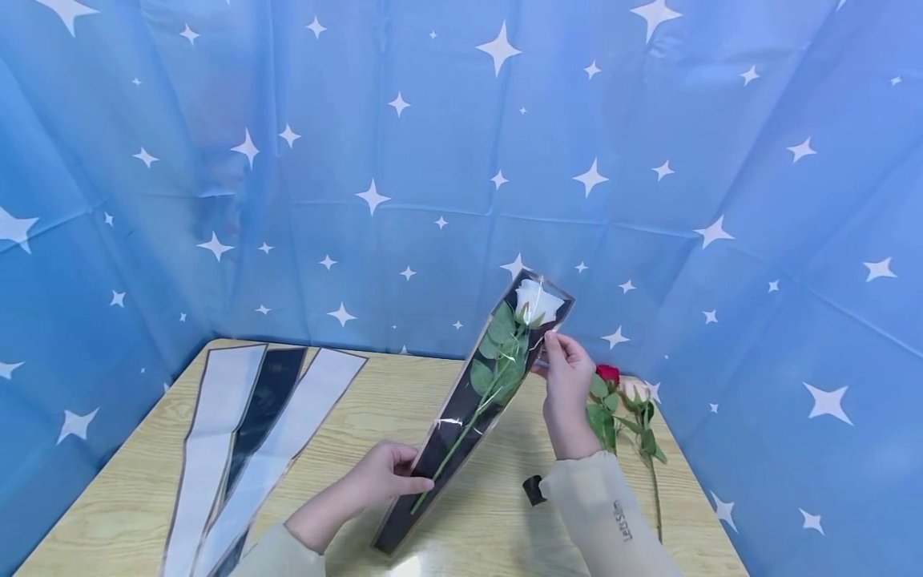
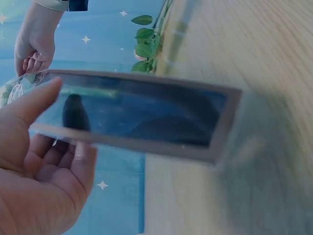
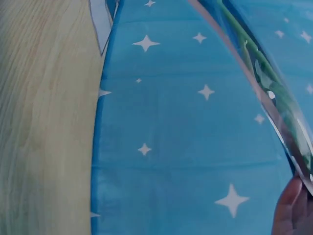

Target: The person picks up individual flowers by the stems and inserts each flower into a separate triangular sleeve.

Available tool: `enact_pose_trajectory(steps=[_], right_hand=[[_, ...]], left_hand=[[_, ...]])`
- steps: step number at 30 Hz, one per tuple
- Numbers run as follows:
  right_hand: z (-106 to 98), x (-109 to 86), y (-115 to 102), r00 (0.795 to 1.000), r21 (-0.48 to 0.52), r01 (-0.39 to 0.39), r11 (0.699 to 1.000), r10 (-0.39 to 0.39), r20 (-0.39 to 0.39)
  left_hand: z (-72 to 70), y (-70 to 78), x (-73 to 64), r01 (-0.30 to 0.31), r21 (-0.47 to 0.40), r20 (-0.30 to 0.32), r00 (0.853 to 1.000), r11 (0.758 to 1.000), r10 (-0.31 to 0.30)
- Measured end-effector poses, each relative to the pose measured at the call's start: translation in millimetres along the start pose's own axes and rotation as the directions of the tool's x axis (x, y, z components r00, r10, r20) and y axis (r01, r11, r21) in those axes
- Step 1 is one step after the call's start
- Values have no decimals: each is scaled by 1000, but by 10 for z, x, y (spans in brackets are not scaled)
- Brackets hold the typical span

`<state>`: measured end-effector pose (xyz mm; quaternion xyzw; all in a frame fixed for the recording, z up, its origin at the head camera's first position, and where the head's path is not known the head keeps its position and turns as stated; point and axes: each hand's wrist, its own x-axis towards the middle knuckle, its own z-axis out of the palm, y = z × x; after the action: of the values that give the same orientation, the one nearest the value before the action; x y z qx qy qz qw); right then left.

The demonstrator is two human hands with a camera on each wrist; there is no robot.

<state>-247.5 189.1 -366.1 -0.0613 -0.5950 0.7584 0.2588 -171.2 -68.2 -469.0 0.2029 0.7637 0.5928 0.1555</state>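
Observation:
A white rose [image 1: 538,304] with green leaves and a long stem lies inside a narrow, tapering flower sleeve [image 1: 392,535], black with a clear front and pale edging. The sleeve is held tilted above the table, its wide end up and to the right. My left hand [image 1: 378,478] pinches the narrow lower part, thumb across the front and fingers behind, as the left wrist view also shows at the sleeve [image 2: 161,120]. Up near the bloom, my right hand [image 1: 570,389] pinches the sleeve's right edge. Only part of the right hand [image 3: 292,208] shows in the right wrist view.
Several flat sleeves, white [image 1: 219,401] and black [image 1: 276,381], lie overlapping on the wooden table's left side. A red rose [image 1: 608,373] and a pale pink rose [image 1: 636,390] lie at the right. A small black object [image 1: 534,490] sits near the right forearm. A blue starred curtain [image 1: 433,144] surrounds the table.

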Motion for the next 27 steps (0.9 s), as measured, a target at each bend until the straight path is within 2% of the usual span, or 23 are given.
enact_pose_trajectory(steps=[5, 10, 14, 20, 23, 27], right_hand=[[-46, 65, 92, 996, 3, -83, 997, 83, -17], [-90, 136, 186, 988, 13, -151, 988, 151, -43], [-145, 185, 254, 981, -16, -183, 983, 181, -63], [-211, 225, 334, 977, -41, -200, 979, 196, -87], [-224, 240, 370, 977, -56, -208, 976, 205, -63], [-246, 276, 441, 969, -76, -242, 967, 244, 28]], left_hand=[[18, -81, 4, -32, 79, 10, 999, 996, 31], [99, -195, 4, -28, 85, 35, 999, 996, 25], [184, -284, -13, -16, 90, 63, 998, 996, 10], [298, -353, -15, -1, 112, 63, 998, 994, -6], [331, -363, -13, 19, 113, 59, 998, 993, -26], [331, -390, -11, 21, 147, 33, 999, 989, -26]])
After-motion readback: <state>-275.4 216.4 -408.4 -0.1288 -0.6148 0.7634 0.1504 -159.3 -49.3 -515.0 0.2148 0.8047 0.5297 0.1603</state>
